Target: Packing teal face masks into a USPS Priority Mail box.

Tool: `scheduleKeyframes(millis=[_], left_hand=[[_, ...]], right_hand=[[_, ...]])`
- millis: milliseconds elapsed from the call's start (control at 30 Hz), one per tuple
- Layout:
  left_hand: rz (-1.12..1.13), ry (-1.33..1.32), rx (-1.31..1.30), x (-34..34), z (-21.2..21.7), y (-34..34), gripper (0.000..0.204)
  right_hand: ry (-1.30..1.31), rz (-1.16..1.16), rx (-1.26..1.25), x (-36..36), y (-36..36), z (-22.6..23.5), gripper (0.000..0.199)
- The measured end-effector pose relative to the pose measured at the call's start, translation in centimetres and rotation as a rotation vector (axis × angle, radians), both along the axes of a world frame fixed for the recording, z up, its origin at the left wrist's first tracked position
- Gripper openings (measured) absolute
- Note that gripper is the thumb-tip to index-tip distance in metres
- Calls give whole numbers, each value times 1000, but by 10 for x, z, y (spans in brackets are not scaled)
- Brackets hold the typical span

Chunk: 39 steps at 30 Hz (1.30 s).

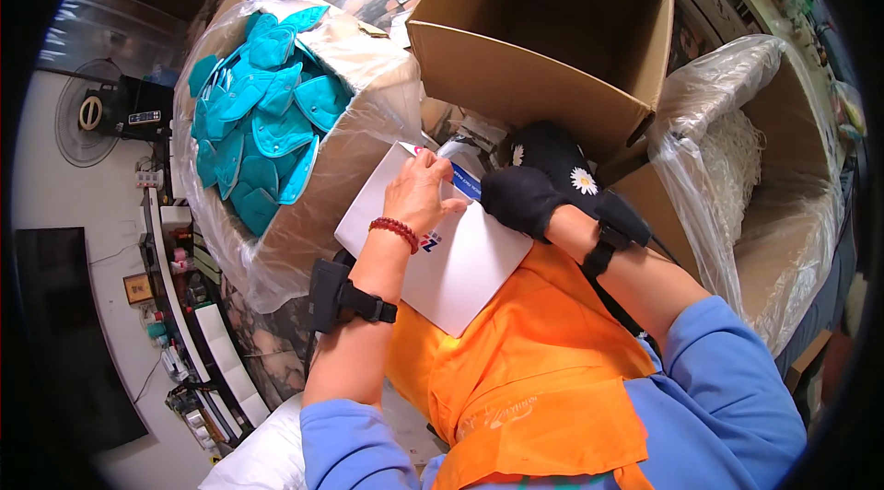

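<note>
A white cardboard box (460, 260) with blue and red print rests on my lap, tilted. My left hand (420, 193), with a red bead bracelet (396, 230) on its wrist, lies on the box's upper part. Its fingers curl at the upper edge and its thumb points right, beside a blue printed patch (466, 182). My right hand (521, 201) is covered in black, rounded at the box's right edge; its fingers cannot be made out. Just beyond it is black fabric with white daisies (584, 181). An orange apron (525, 333) covers my lap.
At left stands a plastic-lined carton (359, 154) heaped with teal fabric pieces (276, 112). An open brown carton (539, 75) stands ahead. Another plastic-lined carton (783, 278) at right holds pale stringy material (727, 168). A fan (89, 112) is at far left.
</note>
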State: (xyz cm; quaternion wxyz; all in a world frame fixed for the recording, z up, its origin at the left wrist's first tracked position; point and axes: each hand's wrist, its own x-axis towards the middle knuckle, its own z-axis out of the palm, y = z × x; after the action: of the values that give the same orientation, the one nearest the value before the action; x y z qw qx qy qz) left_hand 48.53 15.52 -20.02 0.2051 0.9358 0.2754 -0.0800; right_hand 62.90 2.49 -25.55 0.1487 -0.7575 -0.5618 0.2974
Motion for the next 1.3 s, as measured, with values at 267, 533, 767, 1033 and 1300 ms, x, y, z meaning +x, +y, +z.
scheduleKeyframes(millis=[267, 533, 767, 1033, 1300], left_hand=[[55, -29, 220, 7, -13, -20, 43], [89, 14, 290, 2, -15, -18, 41], [-7, -73, 427, -7, -18, -25, 43], [56, -172, 331, -4, -32, -33, 40], [251, -164, 250, 4, -33, -45, 33]], right_hand=[[-21, -122, 171, -12, -5, -11, 14], [-16, -126, 223, -23, -11, -4, 12], [-38, -162, 311, -24, -17, -2, 7], [-17, -211, 315, -27, -20, -6, 8], [-76, -187, 334, -30, -22, -2, 7]])
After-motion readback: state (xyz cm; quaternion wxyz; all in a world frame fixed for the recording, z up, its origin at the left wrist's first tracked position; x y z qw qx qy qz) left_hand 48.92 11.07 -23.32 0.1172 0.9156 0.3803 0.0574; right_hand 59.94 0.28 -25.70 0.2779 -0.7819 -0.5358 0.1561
